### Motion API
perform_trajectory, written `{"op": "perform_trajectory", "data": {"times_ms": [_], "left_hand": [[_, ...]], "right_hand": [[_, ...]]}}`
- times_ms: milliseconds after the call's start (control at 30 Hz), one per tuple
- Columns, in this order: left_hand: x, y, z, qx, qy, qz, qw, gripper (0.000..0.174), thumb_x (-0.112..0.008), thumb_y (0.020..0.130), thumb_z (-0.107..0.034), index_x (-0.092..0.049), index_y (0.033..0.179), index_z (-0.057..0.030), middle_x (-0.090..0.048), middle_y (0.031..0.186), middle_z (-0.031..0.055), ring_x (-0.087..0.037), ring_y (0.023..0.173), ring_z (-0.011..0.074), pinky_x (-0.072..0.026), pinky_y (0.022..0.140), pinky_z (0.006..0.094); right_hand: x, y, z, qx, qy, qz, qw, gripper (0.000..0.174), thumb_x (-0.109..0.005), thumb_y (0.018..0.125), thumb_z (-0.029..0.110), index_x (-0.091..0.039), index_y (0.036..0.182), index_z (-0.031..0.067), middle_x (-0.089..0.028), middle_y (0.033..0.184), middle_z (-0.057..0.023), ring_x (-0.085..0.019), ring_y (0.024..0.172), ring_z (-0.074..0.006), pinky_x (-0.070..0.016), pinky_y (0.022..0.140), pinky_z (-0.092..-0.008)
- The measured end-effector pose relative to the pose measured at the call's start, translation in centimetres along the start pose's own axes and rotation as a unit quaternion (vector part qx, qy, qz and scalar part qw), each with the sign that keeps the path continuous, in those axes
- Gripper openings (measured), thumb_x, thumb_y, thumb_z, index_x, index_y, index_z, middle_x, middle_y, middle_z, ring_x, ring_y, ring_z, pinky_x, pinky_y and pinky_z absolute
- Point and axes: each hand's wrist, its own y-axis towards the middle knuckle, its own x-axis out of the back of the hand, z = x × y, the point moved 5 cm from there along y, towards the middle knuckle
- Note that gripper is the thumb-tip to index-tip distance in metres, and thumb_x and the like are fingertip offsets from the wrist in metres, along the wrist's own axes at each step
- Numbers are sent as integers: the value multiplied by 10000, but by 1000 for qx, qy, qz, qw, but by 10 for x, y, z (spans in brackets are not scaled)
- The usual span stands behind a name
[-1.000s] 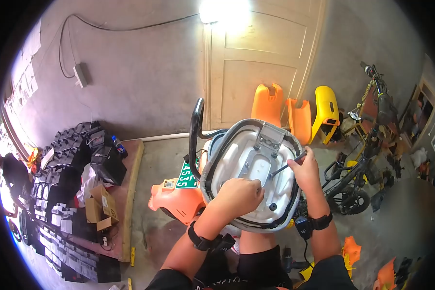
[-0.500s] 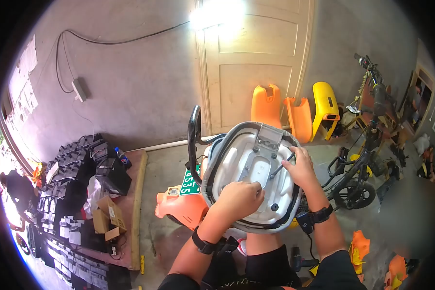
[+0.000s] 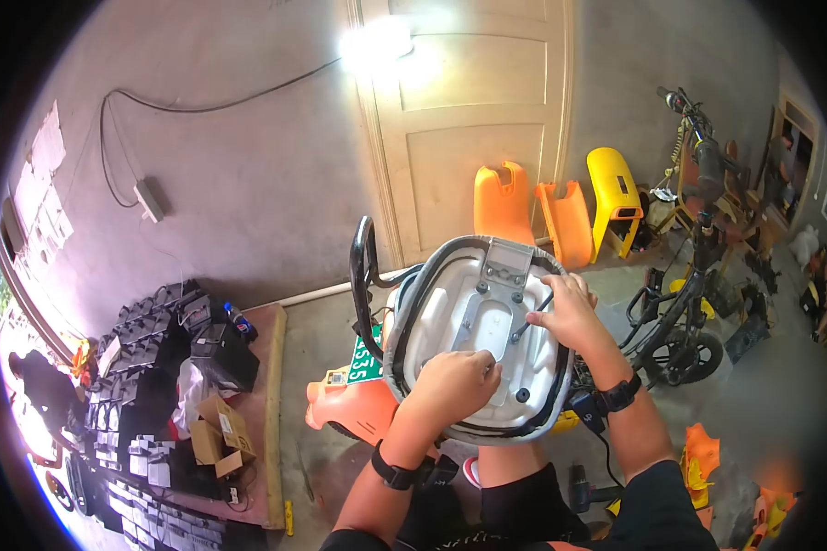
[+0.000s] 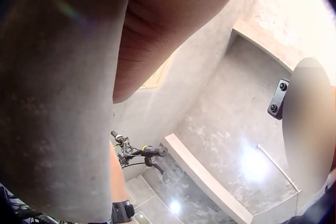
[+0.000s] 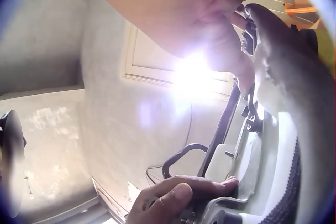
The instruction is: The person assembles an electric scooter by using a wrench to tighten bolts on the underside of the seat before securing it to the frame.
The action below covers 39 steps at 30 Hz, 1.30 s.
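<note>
A seat-like shell point(image 3: 434, 326) is tilted up, its white underside facing the camera. On its right side my right hand point(image 3: 572, 314) pinches a dark, thin bent tool point(image 3: 522, 330), whose far end meets a fastener by the central recess. My left hand point(image 3: 452, 387), fingers bent, lies over the lower left part of the underside; whether it holds anything is hidden. In the right wrist view, the left hand's fingers point(image 5: 202, 184) touch the shell's inner side, beneath the right hand point(image 5: 210, 29). The left wrist view shows no clear contact.
A black tubular rail point(image 3: 362, 275) and orange body point(image 3: 351, 404) stand left of the shell. Black battery-like blocks point(image 3: 156, 354) and an open carton point(image 3: 222, 439) lie further left. Orange panels point(image 3: 503, 204) lean by the door; a bike point(image 3: 675, 354) stands right.
The head view has shifted. My right hand has turned the tool, its outer end now closer to the fingers and angled more upright. The left hand has stayed on the underside.
</note>
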Motion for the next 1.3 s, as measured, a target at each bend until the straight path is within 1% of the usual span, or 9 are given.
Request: {"op": "perform_trajectory", "data": {"times_ms": [267, 400, 500, 600, 733, 767, 1000, 1167, 1300], "left_hand": [[0, -2, -3, -20, 18, -9, 1000, 277, -645, 978, -284, -766, 954, -36, -734, 845, 211, -712, 821, 420, -560, 781, 508], [4, -1, -7, -20, 22, -2, 1000, 285, -645, 978, -292, -766, 954, -34, -737, 850, 210, -713, 819, 418, -561, 780, 505], [5, -1, -5, -4, 16, 17, 1000, 283, -644, 982, -296, -758, 1000, -38, -746, 882, 211, -719, 850, 420, -561, 794, 503], [5, -4, -2, 22, -13, 13, 1000, 301, -641, 990, -301, -727, 1115, -42, -762, 925, 199, -727, 899, 415, -560, 819, 501], [4, -13, -5, 25, 34, 15, 999, 380, -655, 992, -310, -659, 1257, -38, -775, 954, 193, -733, 959, 401, -554, 864, 495], [5, -19, -7, 23, 43, -27, 998, 380, -657, 992, -309, -660, 1256, -36, -772, 953, 200, -729, 971, 406, -550, 874, 496], [16, -25, -15, 75, 23, -54, 995, 303, -644, 998, -281, -686, 1150, -22, -751, 1017, 219, -712, 974, 419, -532, 892, 502], [4, -32, -15, 34, 29, -66, 997, 234, -629, 1003, -251, -666, 1075, -31, -748, 1070, 181, -686, 1149, 359, -458, 1078, 477], [-2, -32, -13, 46, 81, -73, 993, 250, -631, 997, -250, -668, 1133, -44, -742, 1150, 179, -628, 1310, 301, -353, 1218, 541]], "right_hand": [[0, 13, 14, 57, 191, -79, 977, 787, -908, 765, 177, -526, 1447, 84, -516, 1413, -219, -500, 1360, -386, -411, 1158, -470], [-33, 39, -13, -58, 311, -81, 945, 778, -786, 850, 48, -405, 1525, -21, -589, 1317, -199, -685, 1112, -290, -586, 955, -391], [-36, 36, 1, -212, 533, 30, 818, 740, -703, 916, 9, -326, 1552, -8, -669, 1138, -201, -730, 769, -230, -631, 681, -361], [-44, 35, -6, -261, 564, 11, 783, 760, -681, 928, 14, -268, 1567, 6, -681, 1095, -188, -727, 740, -230, -639, 664, -386], [-49, 36, -16, -259, 613, 20, 746, 419, -623, 968, 50, -448, 1348, 19, -652, 1069, -189, -725, 773, -279, -652, 705, -438], [-47, 32, -14, -253, 611, 7, 750, 245, -616, 970, 54, -502, 1183, 11, -661, 1012, -180, -733, 781, -287, -656, 720, -448], [-47, 39, -5, -217, 513, 45, 829, 130, -626, 940, 38, -621, 952, -91, -710, 936, -192, -759, 736, -288, -659, 625, -399], [-40, 34, -9, -179, 216, -13, 960, 636, -764, 838, 201, -482, 1291, -144, -750, 964, -278, -772, 744, -350, -629, 725, -438], [-56, 42, -24, -121, 205, -66, 969, 614, -765, 834, 215, -497, 1263, -133, -749, 965, -280, -773, 761, -359, -628, 763, -436]]}}
